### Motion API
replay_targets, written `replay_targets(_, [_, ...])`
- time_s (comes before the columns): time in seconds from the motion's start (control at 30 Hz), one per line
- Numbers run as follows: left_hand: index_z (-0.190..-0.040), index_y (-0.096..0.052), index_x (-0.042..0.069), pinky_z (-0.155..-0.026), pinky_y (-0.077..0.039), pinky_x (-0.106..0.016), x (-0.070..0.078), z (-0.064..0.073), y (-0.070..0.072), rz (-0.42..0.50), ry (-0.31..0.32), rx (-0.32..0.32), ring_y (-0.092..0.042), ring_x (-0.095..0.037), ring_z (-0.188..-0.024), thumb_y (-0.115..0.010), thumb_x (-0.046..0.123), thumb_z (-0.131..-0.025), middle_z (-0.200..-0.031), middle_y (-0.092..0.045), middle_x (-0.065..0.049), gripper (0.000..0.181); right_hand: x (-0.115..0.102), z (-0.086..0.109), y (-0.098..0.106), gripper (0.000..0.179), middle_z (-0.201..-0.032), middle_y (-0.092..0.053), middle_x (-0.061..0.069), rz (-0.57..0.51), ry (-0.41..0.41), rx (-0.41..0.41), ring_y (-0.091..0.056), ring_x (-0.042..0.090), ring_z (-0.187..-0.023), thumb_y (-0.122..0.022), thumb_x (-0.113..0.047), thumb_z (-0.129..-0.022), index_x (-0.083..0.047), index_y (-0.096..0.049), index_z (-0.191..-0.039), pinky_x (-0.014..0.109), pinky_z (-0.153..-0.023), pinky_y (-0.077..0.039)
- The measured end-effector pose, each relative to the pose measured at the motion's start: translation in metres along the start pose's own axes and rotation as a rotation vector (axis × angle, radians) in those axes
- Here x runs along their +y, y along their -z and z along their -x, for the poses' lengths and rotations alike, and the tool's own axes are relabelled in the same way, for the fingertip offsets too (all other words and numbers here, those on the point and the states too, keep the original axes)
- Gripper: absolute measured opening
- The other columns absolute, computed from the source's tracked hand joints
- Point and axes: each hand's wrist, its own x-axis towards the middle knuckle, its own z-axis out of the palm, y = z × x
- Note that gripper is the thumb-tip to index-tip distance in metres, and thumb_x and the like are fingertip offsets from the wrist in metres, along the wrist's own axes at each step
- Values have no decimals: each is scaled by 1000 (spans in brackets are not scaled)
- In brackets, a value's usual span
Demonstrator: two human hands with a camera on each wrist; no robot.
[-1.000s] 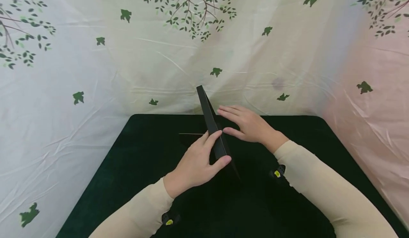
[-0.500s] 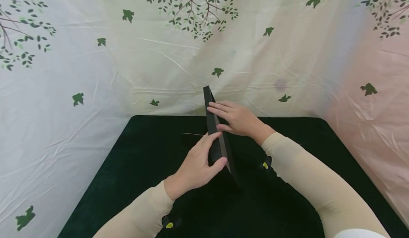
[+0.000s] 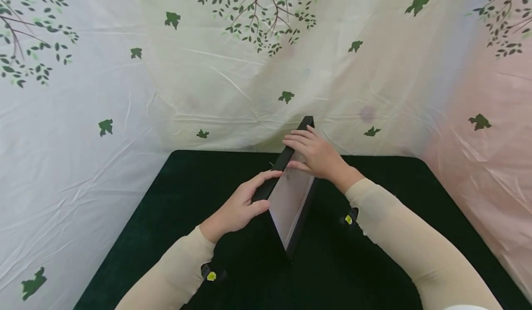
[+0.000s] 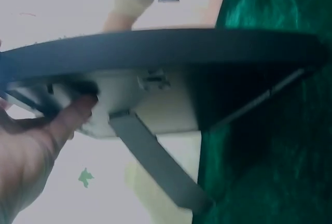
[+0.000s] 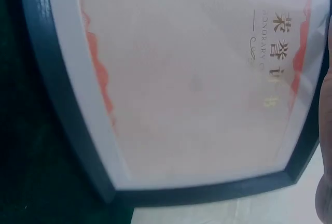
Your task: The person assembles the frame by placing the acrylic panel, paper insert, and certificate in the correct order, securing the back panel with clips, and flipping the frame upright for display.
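Note:
A black picture frame [image 3: 297, 197] stands upright on its edge over the dark green tabletop, turned at a slant in the head view. Behind its glazing, a certificate [image 5: 192, 84] with red wavy borders and gold lettering shows in the right wrist view. My left hand [image 3: 237, 208] grips the near part of the upper edge, thumb at the front side and fingers across. Farther along that edge, my right hand [image 3: 317, 157] holds it with fingers over the top and thumb against the front. A grey stand leg [image 4: 161, 159] sticks out from the frame's back in the left wrist view.
The dark green table [image 3: 158, 236] spreads beneath both arms. A pale cloth backdrop [image 3: 232, 83] with printed leaves and branches rises right behind its far edge and along both sides.
The frame has turned, its far end swinging right, so its front face now shows. My right hand has come from beside the frame onto its upper edge; my left hand shifted slightly left.

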Motion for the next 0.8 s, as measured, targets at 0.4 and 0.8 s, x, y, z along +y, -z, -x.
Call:
replay_targets(0.4, [-145, -36, 2, -85, -48, -36, -30, -9, 33, 350, 51, -100, -48, -38, -109, -37, 9, -85, -138, -40, -25, 60, -2, 7, -2, 54, -104, -67, 4, 58, -54, 18, -60, 25, -104, -53, -59, -90, -14, -69, -116, 52, -112, -25])
replay_targets(0.8, [-152, -26, 14, -97, -45, -44, -37, 8, 39, 196, 168, 103, -48, -31, -124, -44, 19, -100, -147, -39, -14, 55, 12, 37, 6, 59, -136, -50, 10, -26, -335, 83, -44, 28, -126, -69, -39, -87, -14, -52, -138, 48, -107, -34])
